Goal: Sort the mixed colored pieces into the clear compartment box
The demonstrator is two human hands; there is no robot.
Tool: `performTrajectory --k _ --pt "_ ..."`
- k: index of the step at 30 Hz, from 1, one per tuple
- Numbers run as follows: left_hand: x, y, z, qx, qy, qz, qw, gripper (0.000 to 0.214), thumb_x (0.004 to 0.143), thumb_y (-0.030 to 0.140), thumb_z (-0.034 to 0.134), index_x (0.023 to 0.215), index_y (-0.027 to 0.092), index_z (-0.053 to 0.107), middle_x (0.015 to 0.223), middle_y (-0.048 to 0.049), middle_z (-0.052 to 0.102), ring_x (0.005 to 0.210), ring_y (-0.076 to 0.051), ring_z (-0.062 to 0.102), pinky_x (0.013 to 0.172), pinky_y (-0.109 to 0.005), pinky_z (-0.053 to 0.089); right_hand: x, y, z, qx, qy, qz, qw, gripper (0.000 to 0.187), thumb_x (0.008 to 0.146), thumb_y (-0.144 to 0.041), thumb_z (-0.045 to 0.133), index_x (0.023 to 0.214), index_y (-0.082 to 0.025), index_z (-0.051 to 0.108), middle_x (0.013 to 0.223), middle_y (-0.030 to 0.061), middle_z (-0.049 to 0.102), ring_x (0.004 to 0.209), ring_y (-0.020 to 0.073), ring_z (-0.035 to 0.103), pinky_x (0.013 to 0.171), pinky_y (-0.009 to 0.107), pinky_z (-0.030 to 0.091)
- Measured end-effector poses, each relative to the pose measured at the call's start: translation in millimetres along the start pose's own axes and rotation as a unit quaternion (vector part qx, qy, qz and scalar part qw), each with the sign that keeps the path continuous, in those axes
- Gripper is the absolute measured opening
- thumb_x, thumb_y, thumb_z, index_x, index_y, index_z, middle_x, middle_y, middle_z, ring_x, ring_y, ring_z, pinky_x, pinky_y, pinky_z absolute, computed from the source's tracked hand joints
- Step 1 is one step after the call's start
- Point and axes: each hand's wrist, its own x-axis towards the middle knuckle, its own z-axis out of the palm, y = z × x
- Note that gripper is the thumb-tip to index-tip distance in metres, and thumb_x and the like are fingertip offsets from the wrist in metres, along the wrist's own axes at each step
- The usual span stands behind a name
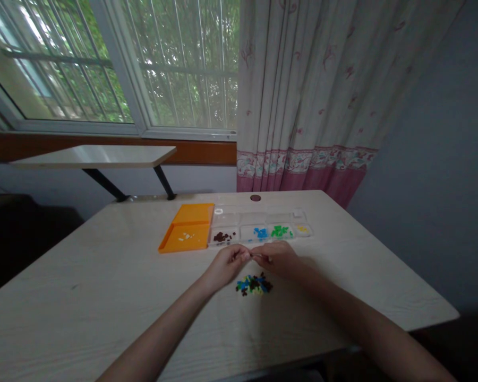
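Note:
My left hand (227, 265) and my right hand (281, 257) meet at the fingertips just in front of a clear compartment tray (253, 218). Both are closed in a pinch. Whatever sits between the fingers is too small and dark to name. Below them on the table lies a mixed pile of small plastic pieces (255, 285) in brown, blue, green and yellow. In the clear tray's front row are brown pieces (222, 236), blue pieces (260, 233), green pieces (280, 232) and yellow pieces (302, 229), each colour grouped apart.
An orange tray (194, 213) with white pieces (186, 236) adjoins the clear tray's left side. A raised shelf (103, 155) on black legs stands at the table's back left. The pale wooden table (123, 286) has a round brown grommet (255, 198) near its back edge.

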Motion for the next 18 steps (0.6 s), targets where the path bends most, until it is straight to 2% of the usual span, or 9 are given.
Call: performTrajectory --k 5,9,12,14,18 --pt "-0.7 8.2 1.9 0.014 0.002 -0.009 1.0 0.028 0.081 0.037 0.049 0.077 0.011 0.06 0.067 -0.0023 0.059 0.063 -0.012 0.051 0.059 -0.023 0.04 -0.6 -1.3 -3.7 0.002 -0.009 0.01 1.0 0.018 0.081 -0.027 0.051 0.091 -0.024 0.066 0.065 -0.0004 0.068 0.056 0.0108 0.059 0.055 0.02 0.037" --pt "-1.1 14.7 -0.6 0.023 0.032 0.001 0.999 0.024 0.079 0.035 0.053 0.078 0.013 0.062 0.068 -0.0034 0.062 0.061 -0.012 0.053 0.056 -0.022 0.041 -0.2 0.0 -4.4 0.008 -0.001 0.019 1.0 0.021 0.084 -0.03 0.049 0.089 -0.023 0.067 0.064 0.0006 0.068 0.057 0.011 0.059 0.057 0.02 0.039" --pt "-3.4 18.4 -4.0 0.121 0.06 0.054 0.989 0.018 0.079 0.031 0.056 0.081 0.015 0.064 0.071 -0.0035 0.062 0.063 -0.012 0.052 0.056 -0.022 0.04 -1.0 3.6 -3.7 0.026 0.013 0.024 0.999 0.024 0.086 -0.035 0.047 0.087 -0.022 0.068 0.064 0.0013 0.068 0.056 0.0103 0.059 0.058 0.019 0.04" --pt "-5.5 19.8 -5.8 0.189 0.071 0.108 0.973 0.015 0.08 0.028 0.055 0.083 0.017 0.065 0.077 -0.0045 0.062 0.07 -0.013 0.054 0.061 -0.023 0.042 -2.0 5.3 -2.4 0.038 0.024 0.022 0.999 0.027 0.087 -0.037 0.046 0.086 -0.021 0.068 0.065 0.0021 0.068 0.057 0.0105 0.06 0.058 0.019 0.041" --pt "-8.4 18.6 -7.5 0.252 0.083 0.185 0.946 0.016 0.084 0.026 0.051 0.085 0.017 0.064 0.081 -0.0061 0.063 0.077 -0.015 0.056 0.071 -0.026 0.044 -3.3 5.7 1.2 0.048 0.031 0.018 0.998 0.03 0.086 -0.04 0.046 0.084 -0.019 0.068 0.064 0.0027 0.068 0.055 0.0107 0.059 0.057 0.02 0.041"
